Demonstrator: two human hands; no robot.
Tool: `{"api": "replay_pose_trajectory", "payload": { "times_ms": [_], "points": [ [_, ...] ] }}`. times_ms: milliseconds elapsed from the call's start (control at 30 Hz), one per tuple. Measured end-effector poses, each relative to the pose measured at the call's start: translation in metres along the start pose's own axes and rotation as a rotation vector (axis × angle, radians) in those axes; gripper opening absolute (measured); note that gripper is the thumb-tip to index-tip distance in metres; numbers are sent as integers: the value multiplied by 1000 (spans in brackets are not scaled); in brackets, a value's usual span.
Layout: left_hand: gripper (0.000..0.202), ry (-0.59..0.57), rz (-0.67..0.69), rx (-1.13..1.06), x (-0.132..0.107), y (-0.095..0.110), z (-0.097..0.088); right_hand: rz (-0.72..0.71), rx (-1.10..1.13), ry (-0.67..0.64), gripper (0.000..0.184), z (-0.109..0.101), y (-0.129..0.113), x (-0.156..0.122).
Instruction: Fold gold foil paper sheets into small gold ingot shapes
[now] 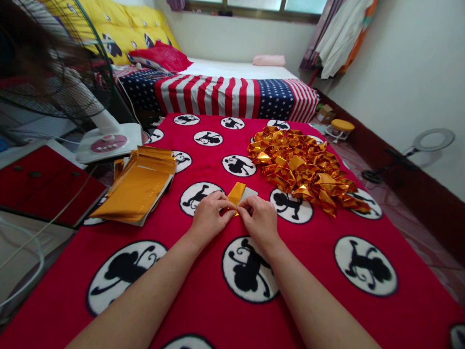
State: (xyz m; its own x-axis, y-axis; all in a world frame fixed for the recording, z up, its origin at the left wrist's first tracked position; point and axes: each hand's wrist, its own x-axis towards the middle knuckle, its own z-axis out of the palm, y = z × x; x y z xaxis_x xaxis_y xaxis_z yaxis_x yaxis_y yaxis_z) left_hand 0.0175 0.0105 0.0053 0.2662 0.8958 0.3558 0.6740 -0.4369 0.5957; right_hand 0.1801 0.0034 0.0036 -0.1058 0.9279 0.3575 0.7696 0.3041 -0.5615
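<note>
Between my hands is a sheet of gold foil paper (237, 193), partly folded, with its grey-white back showing on the right side. My left hand (213, 213) pinches its near left edge between thumb and fingers. On the near right edge, my right hand (259, 218) pinches it too, the fingertips of both hands almost touching. To the left lies a stack of flat gold foil sheets (136, 179). A heap of folded gold foil pieces (301, 165) spreads over the cloth to the right.
A red cloth (203, 310) with monkey circles covers the table. At left stand a fan (109, 138) and a red panel (43, 179). Beyond are a bed with a striped cover (218, 94), a yellow stool (342, 126) and a ring-shaped stand (434, 140).
</note>
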Motion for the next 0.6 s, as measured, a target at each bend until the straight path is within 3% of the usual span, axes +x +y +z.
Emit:
{"api": "replay_pose_trajectory", "payload": {
  "times_ms": [600],
  "points": [
    [8,-27,-26,2,0,1,0,6,28,-1,7,0,1,0]
  ]
}}
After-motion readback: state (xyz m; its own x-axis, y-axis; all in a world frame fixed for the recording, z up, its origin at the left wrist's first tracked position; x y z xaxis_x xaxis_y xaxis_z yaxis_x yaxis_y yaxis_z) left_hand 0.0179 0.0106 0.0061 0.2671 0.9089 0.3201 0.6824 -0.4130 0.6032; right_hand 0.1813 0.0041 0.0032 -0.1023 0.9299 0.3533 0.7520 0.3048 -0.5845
